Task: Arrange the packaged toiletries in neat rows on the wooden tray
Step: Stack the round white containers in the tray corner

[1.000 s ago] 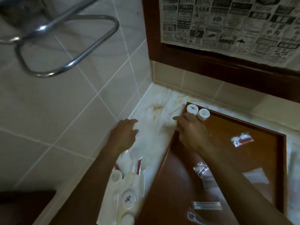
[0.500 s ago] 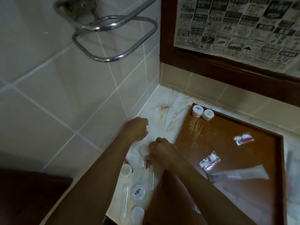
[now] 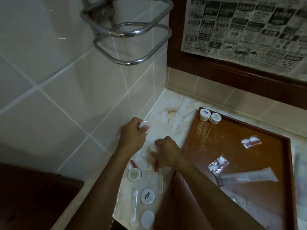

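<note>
left hand (image 3: 132, 138) grips round container (image 3: 144, 127) (label unreadable)

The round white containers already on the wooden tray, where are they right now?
In the head view, the two round white containers sit side by side in the far left corner of the wooden tray, close to the tiled back wall.

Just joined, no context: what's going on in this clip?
A person is sorting packaged toiletries from a marble counter onto a wooden tray. The left hand grips a round white container, lifted off the counter. The right hand reaches down over another white piece among the loose items. Two round containers sit side by side in the tray's far corner; a few sachets lie scattered on it. More rounds and tubes wait on the counter.
</note>
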